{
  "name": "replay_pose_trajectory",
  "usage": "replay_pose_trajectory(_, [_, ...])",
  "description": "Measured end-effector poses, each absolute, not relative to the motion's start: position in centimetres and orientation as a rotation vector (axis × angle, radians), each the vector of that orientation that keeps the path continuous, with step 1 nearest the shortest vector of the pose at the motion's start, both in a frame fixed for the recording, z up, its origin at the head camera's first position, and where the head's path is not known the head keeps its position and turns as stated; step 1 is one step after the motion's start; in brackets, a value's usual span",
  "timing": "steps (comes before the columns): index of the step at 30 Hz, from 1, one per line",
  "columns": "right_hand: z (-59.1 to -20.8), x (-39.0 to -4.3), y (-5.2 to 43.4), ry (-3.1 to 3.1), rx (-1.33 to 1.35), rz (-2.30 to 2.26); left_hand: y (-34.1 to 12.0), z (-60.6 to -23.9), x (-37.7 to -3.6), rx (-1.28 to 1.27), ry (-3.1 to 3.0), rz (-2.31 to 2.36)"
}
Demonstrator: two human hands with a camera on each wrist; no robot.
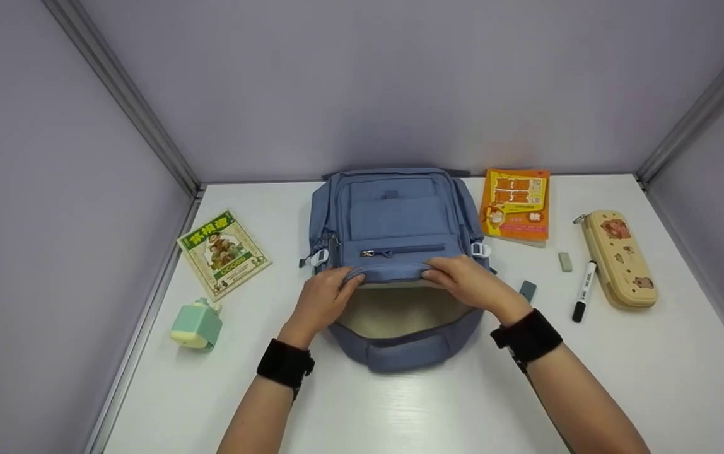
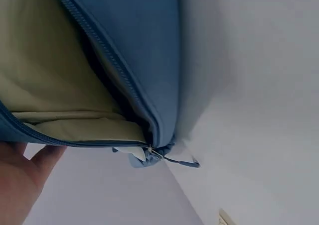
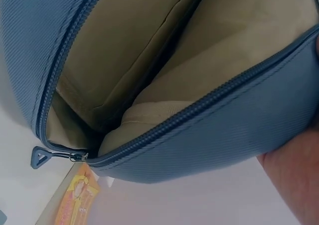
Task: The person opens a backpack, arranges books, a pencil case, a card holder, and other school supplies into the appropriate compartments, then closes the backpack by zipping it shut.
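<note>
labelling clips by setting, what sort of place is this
Probably a partitioned recording booth or study desk, not a home: plain lilac panel walls with metal corner posts enclose a bare white table, with only school things laid out round a blue backpack.

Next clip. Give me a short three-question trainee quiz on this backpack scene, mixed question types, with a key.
1. True or false: the backpack main compartment is zipped closed.
2. Which lies nearest the right hand? A) pencil case B) marker C) grey-blue eraser
3. What colour is the lining seen by the right wrist camera?

Key
1. False: both hands, the left hand included, hold the front edge of the opening and the compartment gapes.
2. C.
3. Beige.
</note>
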State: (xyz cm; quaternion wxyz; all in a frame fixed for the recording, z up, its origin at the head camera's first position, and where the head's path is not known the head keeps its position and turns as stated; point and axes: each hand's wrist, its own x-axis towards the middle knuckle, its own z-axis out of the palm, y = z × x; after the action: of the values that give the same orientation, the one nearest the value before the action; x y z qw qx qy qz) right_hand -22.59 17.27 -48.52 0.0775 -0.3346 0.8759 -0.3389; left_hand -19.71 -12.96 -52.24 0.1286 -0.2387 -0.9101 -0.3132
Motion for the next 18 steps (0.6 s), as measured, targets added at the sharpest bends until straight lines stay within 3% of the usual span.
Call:
replay_pose_trajectory(10, [-48.5,-23.7,18.5,2.598,-0.838,-1.149,-11.4,-50.8,-21.2,-0.459,-2.601,-0.915])
replay_pose_trajectory(18, [-50.2,-27.1,22.5,2.750,-0.448,-1.315,-11.1,-49.6,-22.3,-0.321,-2.561,-0.962])
